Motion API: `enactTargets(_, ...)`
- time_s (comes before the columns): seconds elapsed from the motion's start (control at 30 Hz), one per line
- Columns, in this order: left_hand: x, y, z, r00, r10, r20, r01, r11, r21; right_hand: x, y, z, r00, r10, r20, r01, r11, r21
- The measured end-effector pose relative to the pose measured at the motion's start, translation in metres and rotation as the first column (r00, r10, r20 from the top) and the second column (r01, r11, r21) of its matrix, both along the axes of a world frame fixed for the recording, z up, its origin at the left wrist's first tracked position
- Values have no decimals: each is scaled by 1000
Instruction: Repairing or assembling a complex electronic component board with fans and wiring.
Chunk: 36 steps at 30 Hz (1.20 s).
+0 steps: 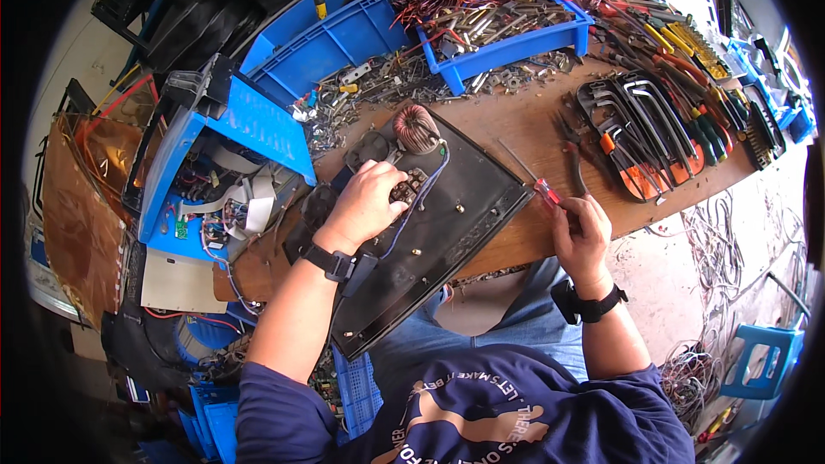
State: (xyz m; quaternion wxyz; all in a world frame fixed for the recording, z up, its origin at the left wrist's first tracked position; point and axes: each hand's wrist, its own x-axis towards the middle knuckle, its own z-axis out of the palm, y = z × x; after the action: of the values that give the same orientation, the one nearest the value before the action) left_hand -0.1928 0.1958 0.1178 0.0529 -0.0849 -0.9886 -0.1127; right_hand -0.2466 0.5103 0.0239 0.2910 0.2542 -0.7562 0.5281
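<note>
A black panel [468,176] lies aslant across the wooden table's near edge and above my lap. My left hand [365,202] is over its left part, fingers bent and closed on a dark terminal block [415,187] with metal contacts. Just beyond the fingers stands a copper-wound coil [417,129]; a blue wire [436,174] runs down from it past the block. To the right of the panel, my right hand [583,236] holds a screwdriver [545,191] by its red handle, the thin shaft pointing up and left, apart from the panel. Small brass posts stick up from the panel.
Pliers [574,163] and a hex key set [644,133] lie at the right, beside more hand tools. A blue tray [507,51] of metal pieces stands at the back, with loose screws around it. An opened blue casing [266,125] with wiring stands left. A blue stool [763,357] is on the floor.
</note>
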Motion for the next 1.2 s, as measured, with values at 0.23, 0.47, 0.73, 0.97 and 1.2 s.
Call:
enactTargets(0.23, 1, -6, -2, 999, -46, -10, 45, 999, -20, -2, 1, -1, 999, 3, -44, -3, 1000, -5)
enactTargets(0.47, -2, -13, -4, 999, -32, 4, 31, 999, 33, 0, 1, 2, 1000, 13, -4, -14, 1000, -13)
enactTargets(0.73, -6, -8, 3, 992, 33, 119, -33, 999, 0, -1, 1, 0, 999, 12, -42, -12, 1000, 6)
enactTargets(0.97, -2, -10, -1, 998, -50, -36, 50, 999, -7, 2, 2, 1, 999, 13, 40, -14, 1000, 10)
enactTargets(1.2, -1, -15, 1, 997, 24, 69, -20, 998, -59, 0, 1, 1, 1000, 18, 8, -18, 1000, 13)
